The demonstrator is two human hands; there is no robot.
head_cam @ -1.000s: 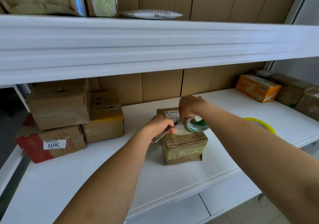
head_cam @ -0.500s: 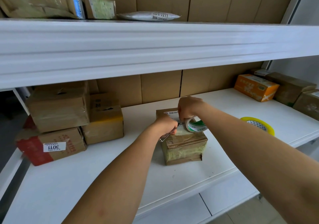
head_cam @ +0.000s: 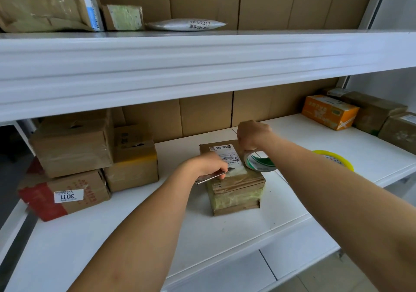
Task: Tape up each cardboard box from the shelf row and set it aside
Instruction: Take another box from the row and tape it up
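A small cardboard box (head_cam: 234, 183) sits on the white shelf (head_cam: 126, 235), wrapped in old yellowish tape and bearing a white shipping label (head_cam: 222, 153) on its top. The right hand (head_cam: 253, 134) hovers over the box's far right corner, its fingers curled round a roll of clear tape (head_cam: 258, 162) with a green-and-white core; the roll stands on edge, touching the box top just below those fingers. A short stretch of tape runs from the roll leftward along the box top. The left hand (head_cam: 206, 164) has its fingers closed on a slim metal cutter (head_cam: 211, 177), held flat with its tip at the tape strip, just left of the roll.

Left of the left hand's fingers, well apart, three brown boxes are stacked; the lowest, with red tape, carries a label reading 3011 (head_cam: 68, 196). Right of the right hand's fingers lies a yellow tape roll (head_cam: 337, 159), flat on the shelf. Farther right stand an orange box (head_cam: 329, 111) and more brown parcels. On the upper shelf (head_cam: 202, 66), above both hands, rest a padded paper bag, a small box and a silver mailer (head_cam: 186, 25).
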